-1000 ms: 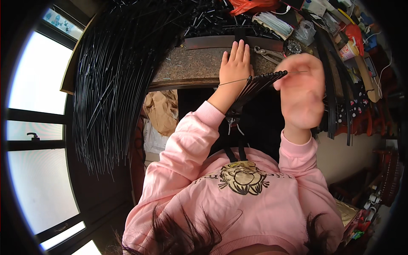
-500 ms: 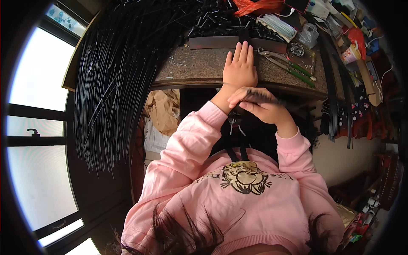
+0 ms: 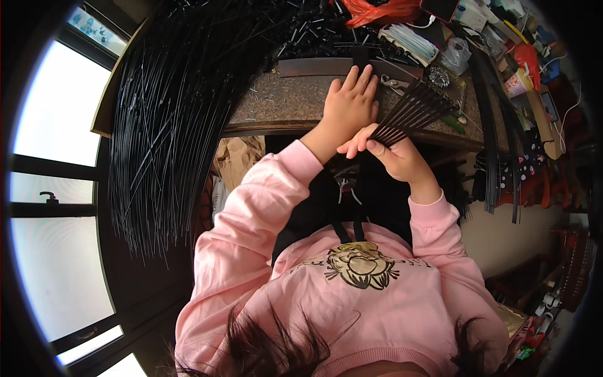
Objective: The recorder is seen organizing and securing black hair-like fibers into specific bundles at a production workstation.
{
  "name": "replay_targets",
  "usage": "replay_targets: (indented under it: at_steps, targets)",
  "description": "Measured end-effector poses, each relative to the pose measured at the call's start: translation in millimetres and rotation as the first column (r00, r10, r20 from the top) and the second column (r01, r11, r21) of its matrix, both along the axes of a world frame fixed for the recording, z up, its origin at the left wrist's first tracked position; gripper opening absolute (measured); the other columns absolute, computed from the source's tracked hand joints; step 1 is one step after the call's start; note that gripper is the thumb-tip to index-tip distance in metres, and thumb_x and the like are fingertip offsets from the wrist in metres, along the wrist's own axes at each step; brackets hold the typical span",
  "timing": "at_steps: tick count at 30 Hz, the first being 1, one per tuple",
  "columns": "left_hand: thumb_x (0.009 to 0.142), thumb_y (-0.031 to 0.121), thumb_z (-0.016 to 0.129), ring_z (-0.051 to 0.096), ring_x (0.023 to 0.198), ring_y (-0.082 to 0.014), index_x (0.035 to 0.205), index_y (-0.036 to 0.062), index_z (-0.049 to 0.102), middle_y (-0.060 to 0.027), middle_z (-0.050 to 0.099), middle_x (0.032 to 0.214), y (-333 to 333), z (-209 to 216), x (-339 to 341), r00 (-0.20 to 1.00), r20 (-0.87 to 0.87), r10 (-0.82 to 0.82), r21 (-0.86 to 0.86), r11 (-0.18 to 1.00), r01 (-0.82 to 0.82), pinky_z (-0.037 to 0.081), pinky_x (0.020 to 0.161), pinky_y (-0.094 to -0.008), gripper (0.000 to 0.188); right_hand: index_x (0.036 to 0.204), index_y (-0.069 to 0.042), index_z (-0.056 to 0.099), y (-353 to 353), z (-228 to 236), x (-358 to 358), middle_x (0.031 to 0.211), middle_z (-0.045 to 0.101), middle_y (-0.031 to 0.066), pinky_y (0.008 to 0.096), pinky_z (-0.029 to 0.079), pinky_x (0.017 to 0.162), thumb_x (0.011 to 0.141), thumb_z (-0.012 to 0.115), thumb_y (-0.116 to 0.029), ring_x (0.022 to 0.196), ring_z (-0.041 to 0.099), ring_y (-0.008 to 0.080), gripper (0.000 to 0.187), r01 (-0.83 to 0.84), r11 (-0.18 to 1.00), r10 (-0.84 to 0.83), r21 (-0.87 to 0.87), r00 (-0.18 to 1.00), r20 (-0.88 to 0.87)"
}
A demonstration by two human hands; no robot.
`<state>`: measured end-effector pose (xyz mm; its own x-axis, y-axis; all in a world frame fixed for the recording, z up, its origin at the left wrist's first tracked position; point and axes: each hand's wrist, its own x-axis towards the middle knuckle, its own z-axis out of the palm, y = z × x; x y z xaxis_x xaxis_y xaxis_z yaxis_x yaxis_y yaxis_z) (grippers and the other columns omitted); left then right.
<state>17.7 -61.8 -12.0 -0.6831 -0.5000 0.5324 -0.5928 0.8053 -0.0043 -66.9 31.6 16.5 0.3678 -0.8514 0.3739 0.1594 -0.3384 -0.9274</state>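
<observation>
My left hand (image 3: 350, 100) lies palm down on the speckled brown worktop (image 3: 289, 94), fingers stretched out and a little apart. Its fingertips reach a long dark metal bar (image 3: 314, 66) and a small black block on it. Just right of it, over the table's front edge, my right hand (image 3: 399, 157) pinches one end of a fan of thin black rods (image 3: 416, 113). The rods spread up and to the right, partly covering green-handled pliers (image 3: 453, 124).
A great heap of long black wires (image 3: 169, 125) hangs over the table's left side. Behind the bar lie many short black pieces (image 3: 314, 34), an orange-red plastic bag (image 3: 377, 9) and a box of pale sticks (image 3: 408, 43). A round silvery bunch (image 3: 439, 75) sits at right.
The blurred dark rods in my right hand now show as a fan, raised up and to the right. My left forearm has shifted left; that hand remains on the worktop.
</observation>
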Motion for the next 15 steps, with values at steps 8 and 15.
replay_targets:
  at_steps: [8,15]
  targets:
    - [0.060,0.016,0.042,0.017,0.114,-0.0263,0.108,0.0119,0.038,-0.0087,0.024,0.122,-48.6,20.4,28.0,0.802,-0.100,-0.589,0.399,0.715,0.575,0.017,0.091,-0.0423,0.048,0.073,-0.002,0.039,7.4,23.0,-7.2,0.063,0.045,0.0085,0.0346,0.040,0.069,0.080,0.037,-0.020,0.062,0.050,0.0197,0.019,0.060,0.997,-0.058,-0.042,0.997,0.048]
    - [0.056,0.005,0.051,0.035,0.103,-0.0231,0.099,0.0136,0.043,-0.0042,0.040,0.107,-67.6,30.0,13.8,0.822,0.002,-0.570,0.251,0.796,0.552,0.024,0.088,-0.0413,0.044,0.073,-0.002,0.039,9.0,67.1,-13.5,0.062,0.045,0.0090,0.0376,0.041,0.069,0.080,0.038,-0.018,0.057,0.049,0.0191,0.017,0.103,0.987,-0.087,-0.126,0.988,0.126]
